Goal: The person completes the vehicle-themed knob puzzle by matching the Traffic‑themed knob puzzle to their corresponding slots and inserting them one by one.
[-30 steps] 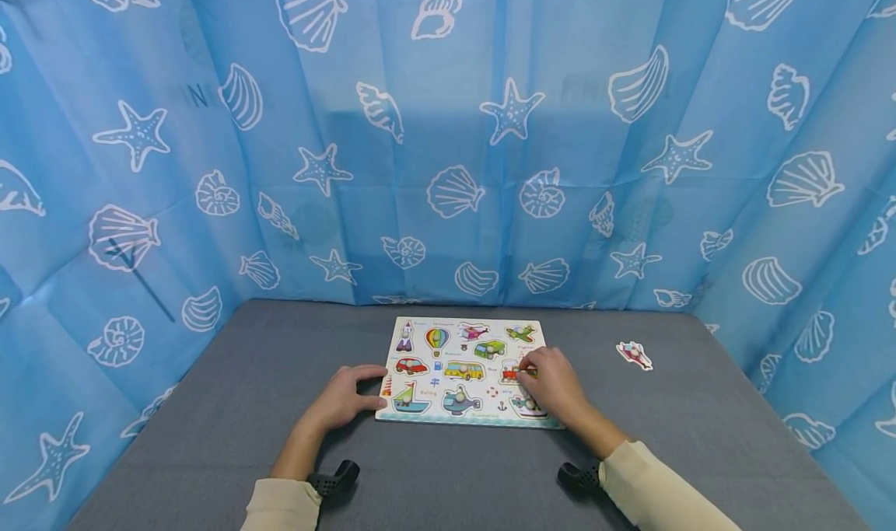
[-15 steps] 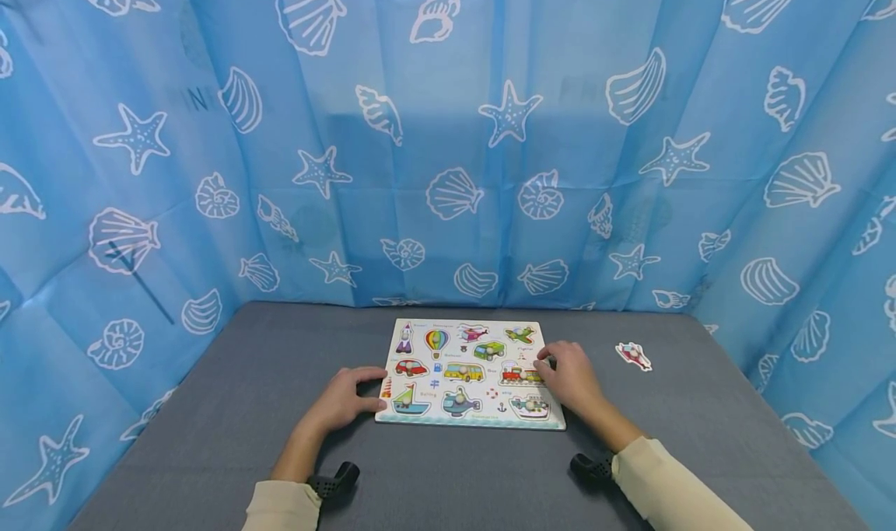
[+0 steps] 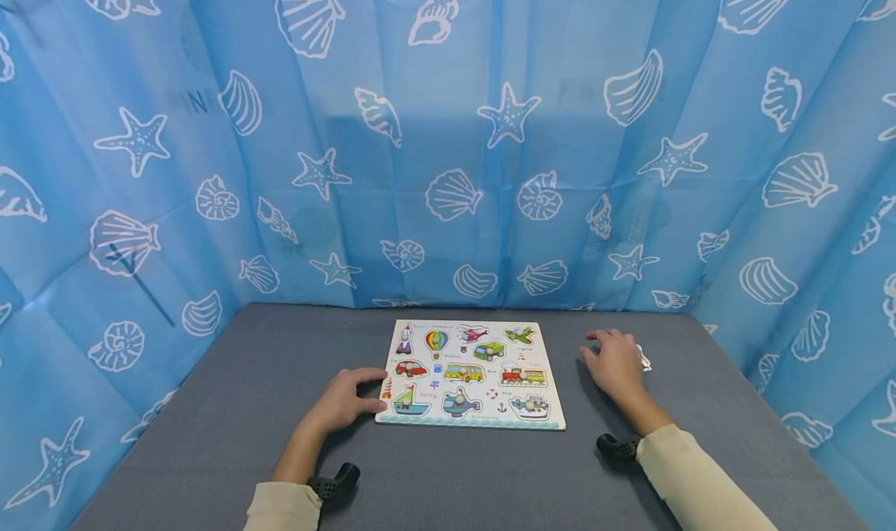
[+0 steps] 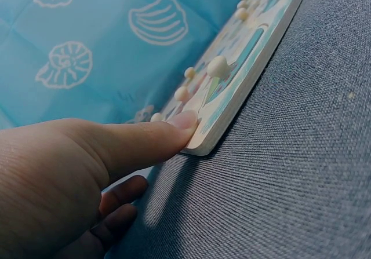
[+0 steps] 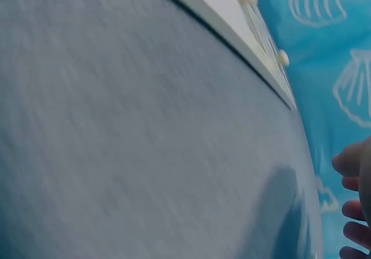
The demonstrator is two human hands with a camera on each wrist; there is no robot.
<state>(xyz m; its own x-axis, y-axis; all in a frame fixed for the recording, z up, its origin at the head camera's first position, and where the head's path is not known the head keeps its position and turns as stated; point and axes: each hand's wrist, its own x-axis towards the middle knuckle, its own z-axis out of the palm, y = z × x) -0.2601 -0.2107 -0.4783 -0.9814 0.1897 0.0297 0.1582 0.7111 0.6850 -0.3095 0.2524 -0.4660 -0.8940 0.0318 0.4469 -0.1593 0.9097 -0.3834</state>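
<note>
A wooden peg puzzle board (image 3: pixel 555 403) with vehicle pictures lies flat on the table. My left hand (image 3: pixel 340 400) is at its left edge, the thumb (image 4: pixel 148 143) pressing on the near left corner beside the sailboat piece (image 3: pixel 410 401). To the right of the board, my right hand (image 3: pixel 616 368) is over the table with loosely bent fingers and nothing between them. Just beyond it, a loose puzzle piece (image 3: pixel 645 359) shows only its white edge; the hand hides the rest. Round wooden knobs (image 4: pixel 218 68) stand up from the board's pieces, among them the train (image 3: pixel 523 375) and the ship (image 3: pixel 530 406).
The table (image 3: pixel 462 476) wears a grey cloth. Behind and at both sides hangs a blue curtain (image 3: pixel 392 228) printed with white shells and starfish. Black bands (image 3: pixel 617 447) with a protruding part sit at both wrists.
My right hand has left the train piece, now fully visible on the board, and moved right toward the loose piece, covering most of it. My left hand has stayed at the board's edge.
</note>
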